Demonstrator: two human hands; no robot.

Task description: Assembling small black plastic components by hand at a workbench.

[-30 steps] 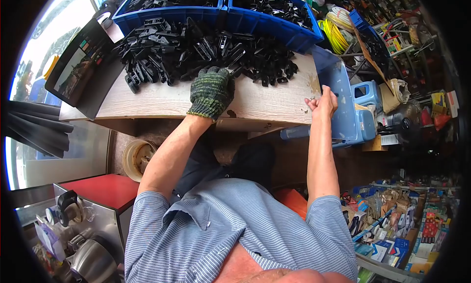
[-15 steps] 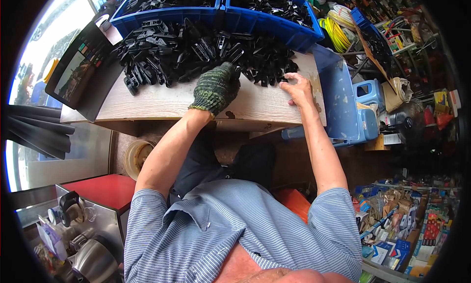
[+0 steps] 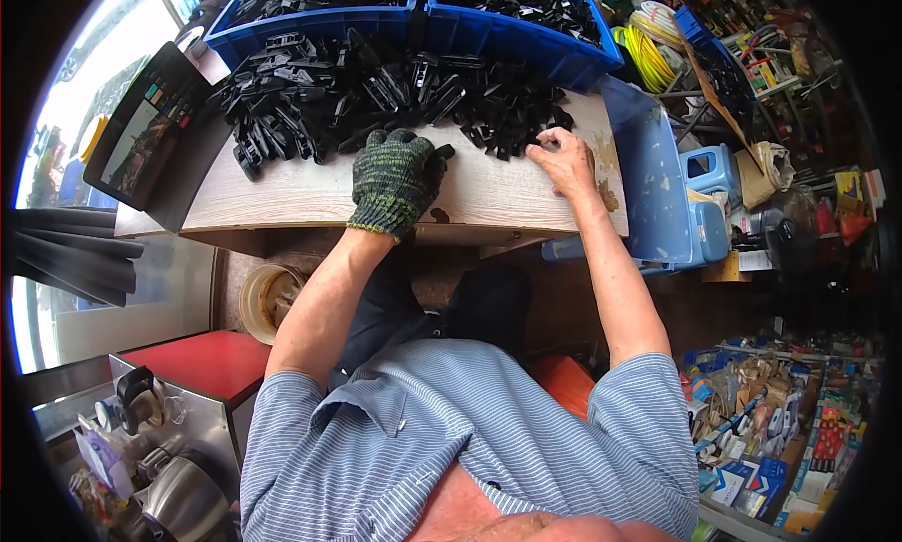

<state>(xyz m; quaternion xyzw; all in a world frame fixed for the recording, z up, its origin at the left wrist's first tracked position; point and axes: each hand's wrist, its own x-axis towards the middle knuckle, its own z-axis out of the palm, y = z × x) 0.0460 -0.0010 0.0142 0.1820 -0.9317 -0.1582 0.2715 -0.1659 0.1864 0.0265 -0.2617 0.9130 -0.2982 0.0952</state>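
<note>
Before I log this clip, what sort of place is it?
Probably a small hardware shop doubling as a workspace: packaged goods crowd the right side, with coiled yellow tubing and a table heaped with black parts.

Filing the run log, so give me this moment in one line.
left hand: gloved, holding black plastic piece; right hand: bare, at black parts pile; blue bins: behind pile

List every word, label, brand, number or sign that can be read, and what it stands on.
No text can be quoted.
Propped screen: any lettering too small to read.
Blue-and-white packages, lower right: print too small and blurred.
Black pieces on the table: no readable marks.
</note>
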